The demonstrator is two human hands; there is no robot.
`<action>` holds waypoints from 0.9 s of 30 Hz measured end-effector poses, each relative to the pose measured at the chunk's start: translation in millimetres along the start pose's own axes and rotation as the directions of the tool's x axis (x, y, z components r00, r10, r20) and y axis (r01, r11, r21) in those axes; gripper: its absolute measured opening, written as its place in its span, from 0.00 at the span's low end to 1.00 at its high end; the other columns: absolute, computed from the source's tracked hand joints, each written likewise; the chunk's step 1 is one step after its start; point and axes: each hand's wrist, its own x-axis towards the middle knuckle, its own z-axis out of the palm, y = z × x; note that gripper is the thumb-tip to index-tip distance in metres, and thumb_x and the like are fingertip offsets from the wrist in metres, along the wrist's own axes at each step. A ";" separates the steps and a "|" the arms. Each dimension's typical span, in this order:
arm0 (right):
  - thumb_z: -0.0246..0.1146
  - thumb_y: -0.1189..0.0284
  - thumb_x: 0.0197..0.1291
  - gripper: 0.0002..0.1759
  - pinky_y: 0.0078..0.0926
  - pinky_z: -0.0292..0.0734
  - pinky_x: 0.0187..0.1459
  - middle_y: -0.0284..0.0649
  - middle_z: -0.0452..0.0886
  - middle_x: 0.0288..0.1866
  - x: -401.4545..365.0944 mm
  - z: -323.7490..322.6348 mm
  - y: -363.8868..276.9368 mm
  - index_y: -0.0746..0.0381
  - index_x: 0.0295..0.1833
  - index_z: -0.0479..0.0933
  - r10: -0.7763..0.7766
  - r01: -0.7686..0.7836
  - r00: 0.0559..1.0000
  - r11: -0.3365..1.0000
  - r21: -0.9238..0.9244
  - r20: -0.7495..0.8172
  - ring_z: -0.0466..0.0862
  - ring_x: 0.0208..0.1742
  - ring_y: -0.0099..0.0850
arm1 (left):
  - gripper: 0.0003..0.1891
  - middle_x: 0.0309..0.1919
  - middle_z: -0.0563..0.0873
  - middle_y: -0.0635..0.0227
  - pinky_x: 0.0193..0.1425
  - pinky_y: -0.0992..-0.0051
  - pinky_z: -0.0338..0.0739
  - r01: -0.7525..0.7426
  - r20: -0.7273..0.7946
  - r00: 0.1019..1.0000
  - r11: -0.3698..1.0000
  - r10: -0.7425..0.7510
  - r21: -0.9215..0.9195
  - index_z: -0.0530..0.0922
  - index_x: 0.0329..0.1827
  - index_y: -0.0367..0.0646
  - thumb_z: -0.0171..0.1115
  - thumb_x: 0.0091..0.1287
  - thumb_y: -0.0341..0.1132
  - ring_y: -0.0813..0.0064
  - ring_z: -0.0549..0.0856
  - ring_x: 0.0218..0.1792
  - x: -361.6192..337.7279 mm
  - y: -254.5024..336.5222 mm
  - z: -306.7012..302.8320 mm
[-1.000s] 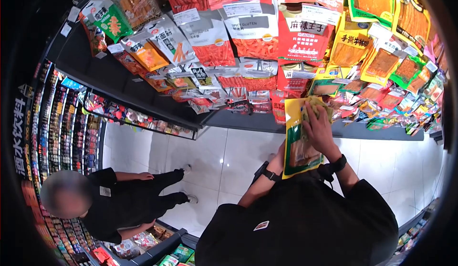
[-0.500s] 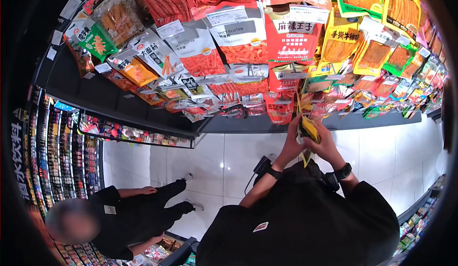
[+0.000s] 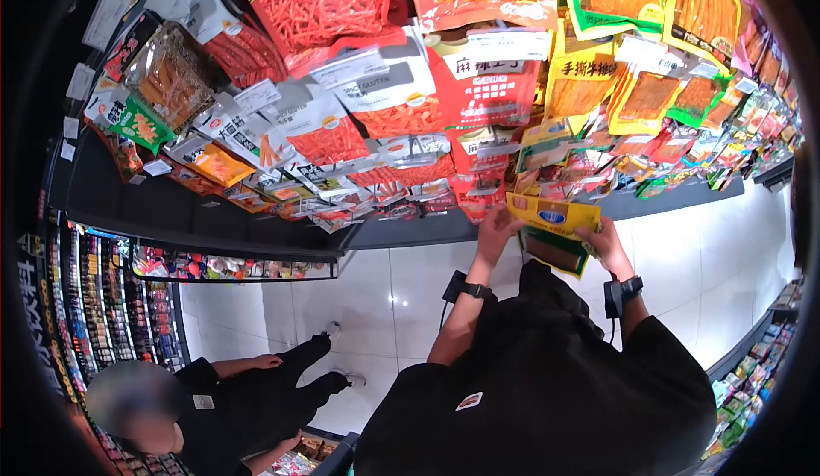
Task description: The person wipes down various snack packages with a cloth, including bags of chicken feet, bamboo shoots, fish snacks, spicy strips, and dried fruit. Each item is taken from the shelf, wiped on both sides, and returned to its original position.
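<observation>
Between my two hands is a yellow-and-green snack bag, its printed face turned up toward me and a dark brown area showing in its lower part. At the bag's left edge my left hand grips it with bent fingers. My right hand pinches the upper right corner. The bag is just in front of the hanging racks, close to a column of red snack bags and a yellow bag higher up.
Rows of hanging snack bags with price tags fill the display ahead. A dark shelf edge runs beneath them. A person in black stands at lower left, beside shelves of small bottles. More packets line the lower right.
The bag was edge-on with my hands close together; now it is spread flat, face up, and my hands are farther apart. My view has shifted slightly, moving the racks left.
</observation>
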 end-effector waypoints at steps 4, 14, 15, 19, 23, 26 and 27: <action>0.68 0.74 0.64 0.19 0.25 0.80 0.52 0.42 0.87 0.51 39.6 -33.0 10.6 0.72 0.57 0.79 -0.023 0.018 0.995 0.999 -0.049 -0.097 0.86 0.49 0.27 | 0.11 0.36 0.87 0.74 0.51 0.81 0.77 -0.100 -0.024 0.994 0.983 0.105 0.157 0.81 0.47 0.37 0.72 0.66 0.28 0.83 0.85 0.43 30.0 2.0 26.2; 0.74 0.72 0.59 0.20 0.23 0.80 0.49 0.37 0.89 0.46 147.0 -98.3 34.5 0.69 0.55 0.82 -0.158 0.133 0.966 0.983 -0.130 -0.205 0.86 0.44 0.23 | 0.04 0.34 0.87 0.76 0.40 0.84 0.74 -0.200 -0.258 0.918 0.913 0.302 0.357 0.83 0.44 0.36 0.68 0.69 0.24 0.91 0.81 0.35 111.9 -30.4 67.8; 0.74 0.73 0.58 0.21 0.22 0.80 0.49 0.38 0.89 0.46 155.4 -100.1 33.2 0.71 0.55 0.82 -0.171 0.152 0.964 0.983 -0.105 -0.204 0.86 0.45 0.23 | 0.05 0.36 0.89 0.73 0.43 0.83 0.76 -0.207 -0.275 0.911 0.917 0.308 0.340 0.83 0.44 0.36 0.68 0.69 0.25 0.89 0.83 0.37 117.6 -29.9 69.9; 0.74 0.73 0.58 0.21 0.22 0.81 0.48 0.38 0.89 0.45 182.2 -109.2 30.4 0.72 0.54 0.81 -0.235 0.217 0.955 0.969 -0.114 -0.182 0.86 0.44 0.23 | 0.05 0.32 0.86 0.76 0.38 0.83 0.73 -0.253 -0.363 0.863 0.922 0.352 0.293 0.82 0.42 0.34 0.69 0.68 0.26 0.91 0.78 0.33 134.8 -27.0 84.5; 0.75 0.71 0.57 0.21 0.24 0.81 0.45 0.40 0.89 0.43 201.1 -114.2 32.1 0.72 0.52 0.82 -0.278 0.241 0.943 0.950 -0.198 -0.183 0.86 0.41 0.24 | 0.05 0.31 0.85 0.78 0.37 0.84 0.73 -0.222 -0.417 0.838 0.917 0.353 0.330 0.83 0.42 0.34 0.69 0.68 0.26 0.92 0.77 0.33 148.7 -30.1 87.4; 0.77 0.68 0.55 0.22 0.25 0.81 0.43 0.41 0.89 0.40 208.0 -114.2 30.5 0.72 0.50 0.82 -0.292 0.229 0.936 0.929 -0.291 -0.197 0.86 0.39 0.24 | 0.06 0.31 0.84 0.80 0.36 0.84 0.72 -0.264 -0.469 0.797 0.918 0.380 0.295 0.84 0.44 0.33 0.69 0.68 0.27 0.92 0.76 0.32 156.8 -33.6 88.3; 0.77 0.67 0.54 0.22 0.26 0.81 0.42 0.41 0.89 0.39 210.1 -113.5 30.4 0.72 0.48 0.83 -0.279 0.212 0.937 0.932 -0.293 -0.208 0.86 0.38 0.24 | 0.07 0.31 0.85 0.79 0.37 0.84 0.73 -0.263 -0.479 0.794 0.921 0.376 0.287 0.84 0.45 0.33 0.69 0.68 0.27 0.92 0.76 0.33 157.9 -32.5 88.7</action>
